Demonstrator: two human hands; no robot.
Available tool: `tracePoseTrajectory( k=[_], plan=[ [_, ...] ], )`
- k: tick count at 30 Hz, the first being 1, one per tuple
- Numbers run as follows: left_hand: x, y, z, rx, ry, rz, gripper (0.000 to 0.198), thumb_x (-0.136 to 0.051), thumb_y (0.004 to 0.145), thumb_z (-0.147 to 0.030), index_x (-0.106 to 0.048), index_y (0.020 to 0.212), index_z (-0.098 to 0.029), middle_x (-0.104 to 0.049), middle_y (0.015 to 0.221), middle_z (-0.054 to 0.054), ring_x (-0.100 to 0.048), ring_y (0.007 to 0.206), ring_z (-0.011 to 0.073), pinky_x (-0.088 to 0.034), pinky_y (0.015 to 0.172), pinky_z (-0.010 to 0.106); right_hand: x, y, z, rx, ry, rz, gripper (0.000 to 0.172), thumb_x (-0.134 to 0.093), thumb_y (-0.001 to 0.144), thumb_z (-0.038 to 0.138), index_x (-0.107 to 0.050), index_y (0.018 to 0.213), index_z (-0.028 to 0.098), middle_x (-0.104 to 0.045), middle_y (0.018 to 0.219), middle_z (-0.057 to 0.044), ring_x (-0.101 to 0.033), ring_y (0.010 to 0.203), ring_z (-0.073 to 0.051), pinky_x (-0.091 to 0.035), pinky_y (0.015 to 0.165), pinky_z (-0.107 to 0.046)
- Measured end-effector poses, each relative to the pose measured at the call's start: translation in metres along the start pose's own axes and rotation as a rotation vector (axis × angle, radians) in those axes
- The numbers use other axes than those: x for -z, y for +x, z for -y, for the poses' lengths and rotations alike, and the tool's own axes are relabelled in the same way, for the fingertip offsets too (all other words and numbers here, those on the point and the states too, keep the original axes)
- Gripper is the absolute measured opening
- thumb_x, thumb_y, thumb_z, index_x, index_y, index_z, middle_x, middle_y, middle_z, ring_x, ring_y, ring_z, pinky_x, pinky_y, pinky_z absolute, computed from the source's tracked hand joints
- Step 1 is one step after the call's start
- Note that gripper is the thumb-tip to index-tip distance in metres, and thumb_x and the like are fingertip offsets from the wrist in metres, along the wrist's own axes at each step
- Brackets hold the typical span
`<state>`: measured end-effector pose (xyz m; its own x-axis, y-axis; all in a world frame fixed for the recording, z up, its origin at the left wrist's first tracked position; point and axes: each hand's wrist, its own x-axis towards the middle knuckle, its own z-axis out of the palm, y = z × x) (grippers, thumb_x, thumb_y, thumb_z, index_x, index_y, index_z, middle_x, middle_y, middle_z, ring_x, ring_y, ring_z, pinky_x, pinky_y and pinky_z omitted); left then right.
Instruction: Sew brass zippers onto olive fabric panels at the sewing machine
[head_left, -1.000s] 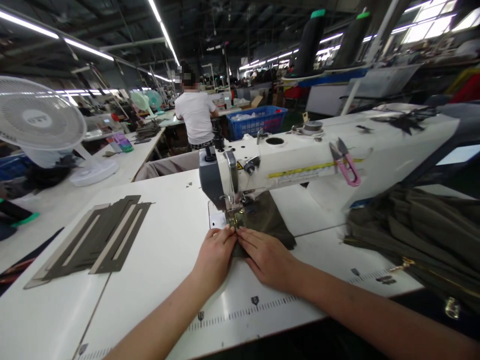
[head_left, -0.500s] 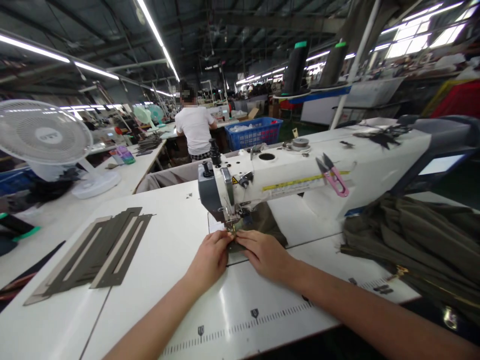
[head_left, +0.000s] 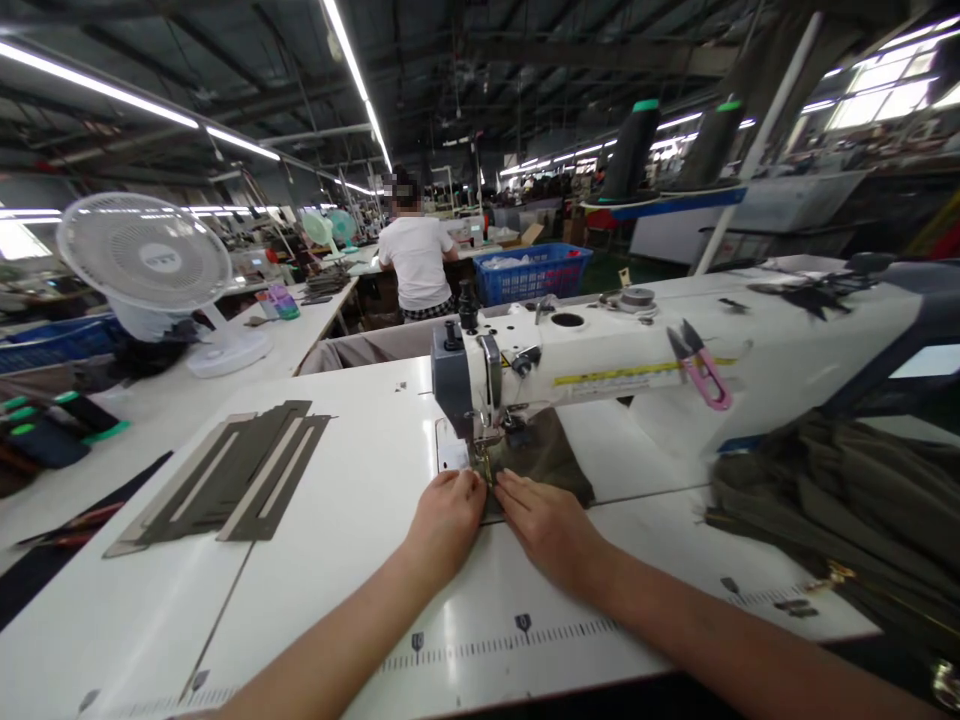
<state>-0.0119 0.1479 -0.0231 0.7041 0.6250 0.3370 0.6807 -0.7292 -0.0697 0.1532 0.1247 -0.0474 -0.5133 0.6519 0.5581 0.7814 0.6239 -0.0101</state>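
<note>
A white sewing machine (head_left: 645,350) stands across the worktable, its presser foot over a piece of dark olive fabric (head_left: 555,455). A narrow gold-coloured strip, perhaps a zipper, shows on the cloth right by the foot. My left hand (head_left: 448,515) is just left of the foot, fingers curled and pinching the near edge of the fabric; the fingertips are partly hidden. My right hand (head_left: 551,525) lies to the right of the foot with fingers stretched out together, pressing flat on the same cloth.
Stacked olive pieces with pale strips (head_left: 247,470) lie to the left. An olive garment (head_left: 840,490) with gold zipper is bunched at right. Pink thread snips (head_left: 701,365) hang on the machine. Beyond are a white fan (head_left: 154,255), a blue basket (head_left: 532,275) and a seated person (head_left: 416,260).
The view has turned a little left, so the scene sits further right. The right fingers are slightly further from the left hand, with more of the gold strip showing between them.
</note>
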Motion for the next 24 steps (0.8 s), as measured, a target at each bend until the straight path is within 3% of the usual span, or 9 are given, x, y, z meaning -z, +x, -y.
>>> tracePoseTrajectory(
  k=[4,17,21,24],
  plan=[
    [-0.002,-0.001,0.001,-0.046,0.014,-0.014,0.021,-0.040,0.082,-0.005,-0.056,0.093,-0.010,-0.059,0.084,0.010,-0.058,0.080,0.0205,-0.050,0.080,0.035,-0.007,-0.004,0.000,0.040,-0.049,-0.048,0.030,-0.044,0.078,0.000,-0.064,0.101,0.002,-0.065,0.104,-0.018,-0.061,0.096,-0.025,-0.053,0.079,-0.035],
    [-0.014,0.012,0.021,-0.007,-0.028,-0.104,0.014,-0.045,0.082,-0.009,-0.058,0.088,-0.012,-0.061,0.081,0.009,-0.059,0.076,0.0217,-0.054,0.069,0.035,-0.014,0.015,-0.014,-0.011,0.005,-0.043,0.026,-0.049,0.077,0.002,-0.064,0.098,0.001,-0.065,0.103,-0.017,-0.062,0.094,-0.024,-0.052,0.084,-0.033],
    [-0.013,0.006,0.024,-0.067,-0.091,-0.172,0.015,-0.046,0.082,-0.010,-0.058,0.090,-0.014,-0.066,0.089,0.008,-0.063,0.084,0.0216,-0.052,0.082,0.042,-0.018,0.017,-0.013,-0.082,0.069,-0.043,0.028,-0.056,0.078,0.013,-0.061,0.104,0.000,-0.063,0.106,-0.018,-0.060,0.098,-0.026,-0.050,0.087,-0.036],
    [-0.013,-0.003,0.021,-0.093,-0.065,-0.227,0.020,-0.040,0.086,-0.010,-0.058,0.093,-0.014,-0.067,0.095,0.009,-0.063,0.092,0.0224,-0.048,0.088,0.047,-0.021,0.014,-0.013,-0.102,0.079,-0.059,0.028,-0.055,0.078,0.009,-0.061,0.104,0.003,-0.062,0.109,-0.017,-0.059,0.100,-0.025,-0.048,0.090,-0.036]
  ],
)
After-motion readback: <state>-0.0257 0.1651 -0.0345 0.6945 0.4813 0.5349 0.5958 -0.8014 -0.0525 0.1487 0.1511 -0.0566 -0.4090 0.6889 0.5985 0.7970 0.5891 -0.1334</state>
